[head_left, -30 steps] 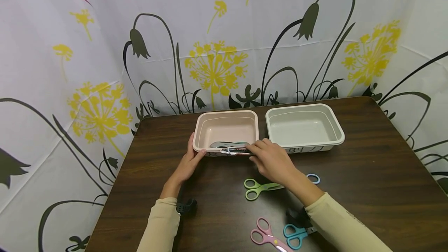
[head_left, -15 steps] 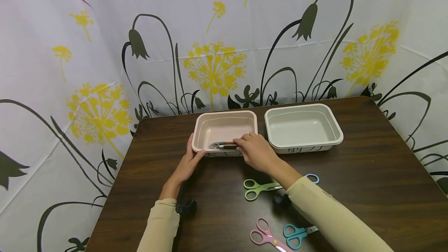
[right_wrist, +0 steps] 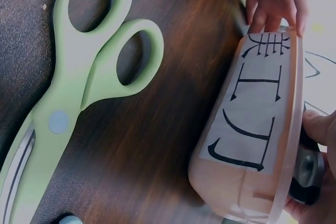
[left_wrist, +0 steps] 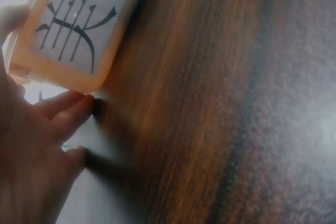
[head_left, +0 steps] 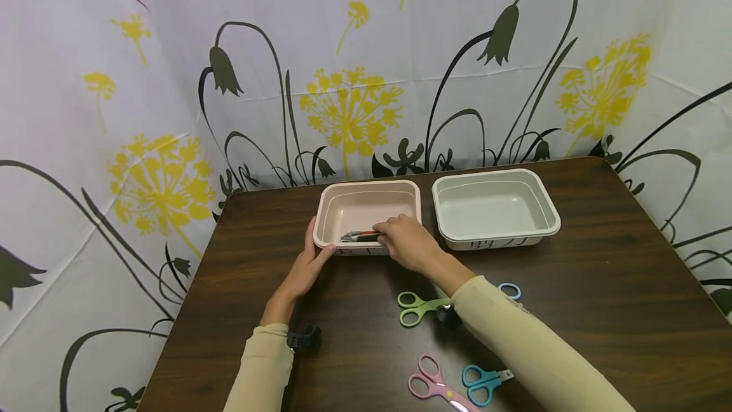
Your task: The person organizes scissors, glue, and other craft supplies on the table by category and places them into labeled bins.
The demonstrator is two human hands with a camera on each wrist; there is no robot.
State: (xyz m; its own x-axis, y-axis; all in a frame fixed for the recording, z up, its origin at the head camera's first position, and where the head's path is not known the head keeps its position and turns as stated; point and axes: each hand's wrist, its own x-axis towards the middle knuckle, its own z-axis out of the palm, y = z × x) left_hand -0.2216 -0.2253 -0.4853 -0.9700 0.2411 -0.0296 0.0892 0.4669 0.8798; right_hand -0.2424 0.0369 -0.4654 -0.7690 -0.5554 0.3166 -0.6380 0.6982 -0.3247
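A pink plastic bin (head_left: 368,187) with a character label on its front stands at the table's back. My left hand (head_left: 302,272) holds its near left corner, the thumb on the front rim and fingers along the left end. Inside the bin's front edge, my right hand (head_left: 408,241) grips a utility knife (head_left: 360,236), its grey tip pointing left and a strip of orange showing. In the right wrist view the dark end of the utility knife (right_wrist: 307,171) shows beside my thumb. My fingers hide the other end. Whether a second knife lies there, I cannot tell.
A pale grey bin (head_left: 496,205) stands right of the pink one. Green scissors (head_left: 420,307), pink scissors (head_left: 436,386) and blue scissors (head_left: 483,384) lie nearer me. A light-blue scissor handle (head_left: 510,290) shows past my right sleeve. A flowered curtain (head_left: 366,68) hangs behind the table.
My right hand has moved left along the pink bin's front rim. The utility knife has gone from over the rim to inside the bin. My left hand has stayed at its corner.
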